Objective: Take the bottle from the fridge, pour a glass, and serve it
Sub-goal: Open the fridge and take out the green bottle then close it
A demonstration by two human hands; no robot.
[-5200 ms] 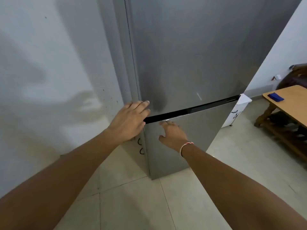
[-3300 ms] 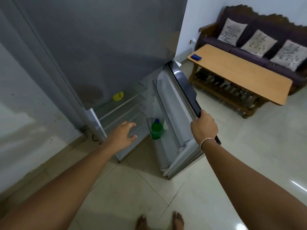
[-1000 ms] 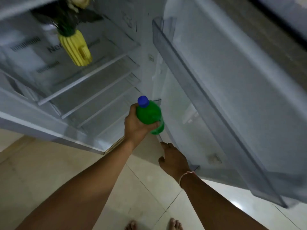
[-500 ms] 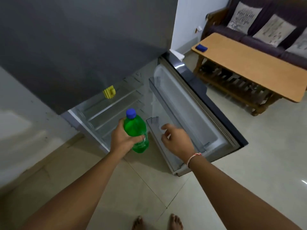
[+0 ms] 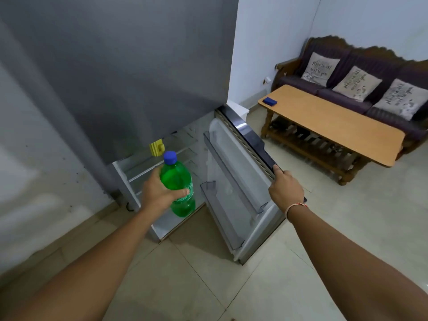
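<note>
My left hand [image 5: 159, 195] grips a green plastic bottle [image 5: 179, 181] with a blue cap, held upright in front of the open lower compartment of the grey fridge [image 5: 115, 66]. The lower fridge door [image 5: 234, 181] stands swung open to the right, its inner shelves bare. My right hand [image 5: 286, 187] is closed on the dark top edge of that door. No glass is in view.
A yellow object [image 5: 157, 148] sits on a glass shelf inside the fridge. A wooden coffee table [image 5: 335, 126] with a small blue item [image 5: 270, 101] stands at the right, a dark sofa [image 5: 324, 89] with three cushions behind it. Tiled floor lies below.
My left hand lifted the bottle out of the door shelf and holds it higher. My right hand moved from the inner door shelf up onto the door's top edge.
</note>
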